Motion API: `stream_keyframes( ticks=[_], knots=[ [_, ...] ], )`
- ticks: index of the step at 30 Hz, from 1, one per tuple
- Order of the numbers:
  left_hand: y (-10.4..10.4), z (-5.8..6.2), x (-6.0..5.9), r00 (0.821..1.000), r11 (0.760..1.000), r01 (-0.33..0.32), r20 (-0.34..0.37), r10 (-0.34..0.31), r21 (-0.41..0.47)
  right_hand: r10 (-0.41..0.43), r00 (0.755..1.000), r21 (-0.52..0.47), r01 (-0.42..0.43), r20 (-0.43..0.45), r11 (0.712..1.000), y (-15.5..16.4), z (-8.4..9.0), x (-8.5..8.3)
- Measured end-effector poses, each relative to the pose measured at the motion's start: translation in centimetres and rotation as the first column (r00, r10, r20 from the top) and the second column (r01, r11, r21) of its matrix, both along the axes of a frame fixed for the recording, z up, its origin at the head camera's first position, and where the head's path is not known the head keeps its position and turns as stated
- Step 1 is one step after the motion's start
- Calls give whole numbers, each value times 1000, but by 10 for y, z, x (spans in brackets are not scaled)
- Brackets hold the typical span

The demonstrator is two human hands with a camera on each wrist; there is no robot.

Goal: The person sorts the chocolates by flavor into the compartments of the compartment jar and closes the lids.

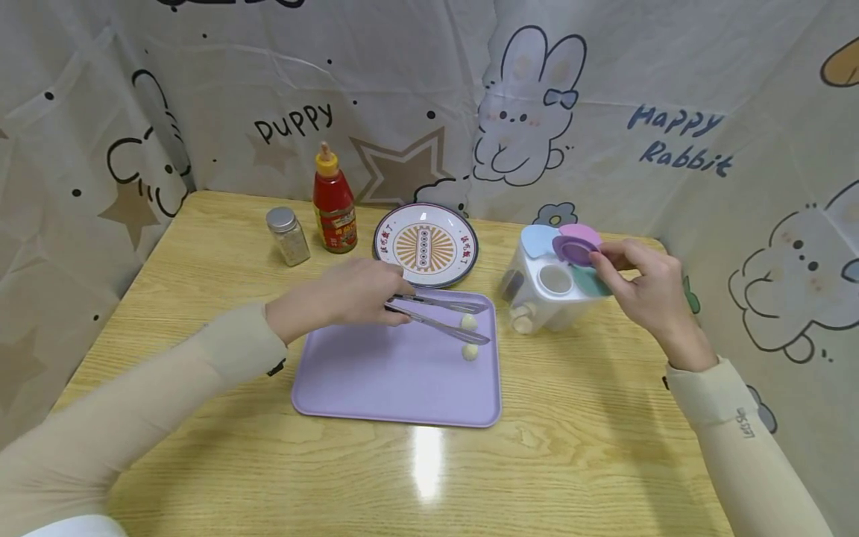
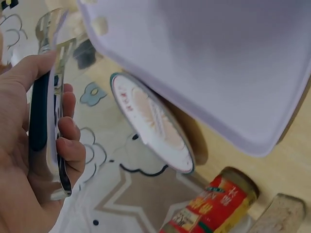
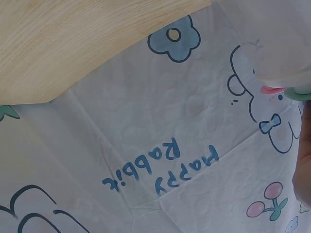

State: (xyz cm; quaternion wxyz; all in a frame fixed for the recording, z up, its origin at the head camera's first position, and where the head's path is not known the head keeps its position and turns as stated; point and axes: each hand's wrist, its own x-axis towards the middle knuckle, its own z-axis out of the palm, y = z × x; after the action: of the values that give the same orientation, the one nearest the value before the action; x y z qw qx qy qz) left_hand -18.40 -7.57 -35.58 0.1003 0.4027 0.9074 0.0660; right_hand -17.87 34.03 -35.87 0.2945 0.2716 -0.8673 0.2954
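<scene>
My left hand (image 1: 352, 294) grips a pair of metal tongs (image 1: 456, 333), reaching in over the lilac tray (image 1: 403, 384). Their two arms stand apart near the tray's right side, beside two small pale round pieces (image 1: 470, 352). Dark grips (image 2: 39, 116) on the tongs show in the left wrist view. My right hand (image 1: 644, 287) pinches a purple flap lid (image 1: 577, 251) between thumb and fingers, raised on a white seasoning box (image 1: 553, 307). A round opening (image 1: 555, 280) is uncovered in front of it. Blue (image 1: 537, 242), pink (image 1: 580, 233) and green (image 1: 590, 281) lids lie around it.
Behind the tray, a patterned plate (image 1: 426, 247) stands close to its back edge. A red sauce bottle (image 1: 335, 205) and a metal-capped shaker jar (image 1: 290, 237) are at the back left. A printed curtain (image 1: 416, 89) rises behind and beside the wooden table (image 1: 570, 447).
</scene>
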Motion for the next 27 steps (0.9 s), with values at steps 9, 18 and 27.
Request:
stream_keyframes(
  ticks=[9,18,27],
  knots=[
    [3,-11,9,1000,999,12,-8,-12,-41,3,1000,-4,-3,0,1000,1,0,-1],
    [19,-5,9,999,996,39,-4,-40,-86,8,1000,3,-8,3,1000,2,0,0],
    [24,-4,7,997,994,73,-29,-76,-83,9,1000,1,-9,0,1000,1,1,-1]
  ],
)
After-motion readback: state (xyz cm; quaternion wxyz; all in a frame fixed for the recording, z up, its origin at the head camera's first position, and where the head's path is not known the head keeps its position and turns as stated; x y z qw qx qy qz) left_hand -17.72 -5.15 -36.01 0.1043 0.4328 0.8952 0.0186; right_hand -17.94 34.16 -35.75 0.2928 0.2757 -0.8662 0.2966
